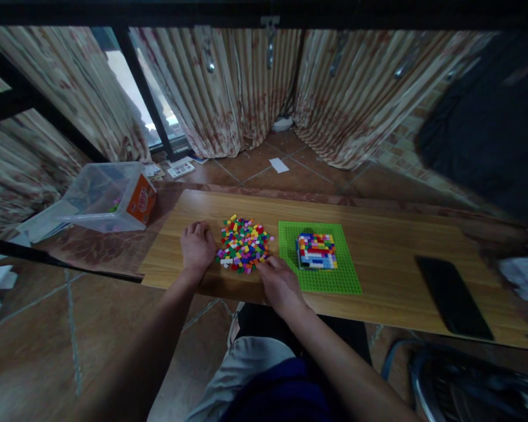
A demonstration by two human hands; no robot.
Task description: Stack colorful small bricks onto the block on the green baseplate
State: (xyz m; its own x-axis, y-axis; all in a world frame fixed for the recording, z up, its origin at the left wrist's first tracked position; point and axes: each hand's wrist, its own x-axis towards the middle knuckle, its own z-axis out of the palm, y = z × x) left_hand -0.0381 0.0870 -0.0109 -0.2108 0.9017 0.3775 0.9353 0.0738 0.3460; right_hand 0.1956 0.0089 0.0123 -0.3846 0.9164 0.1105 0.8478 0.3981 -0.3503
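Observation:
A heap of small toy building bricks [245, 243] in many colours lies on the wooden table. My left hand [198, 245] rests on the tabletop just left of the heap, its fingers curled in; whether anything is under them is hidden. At the heap's lower right edge, my right hand [280, 281] has thumb and fingers pinched together among the bricks, and what is between the fingertips is too small to make out. Right of that hand lies a green studded baseplate [347, 275]. On it stands a block-shaped build of multicoloured bricks [317, 251], with white and light-blue rows at its near side.
A black phone-like slab [453, 296] lies on the right of the wooden table [387, 252]. A clear plastic bin [101, 193] with an orange label stands beyond its left end. A dark chair-like object [475, 381] is at lower right. Curtains [246, 94] hang behind.

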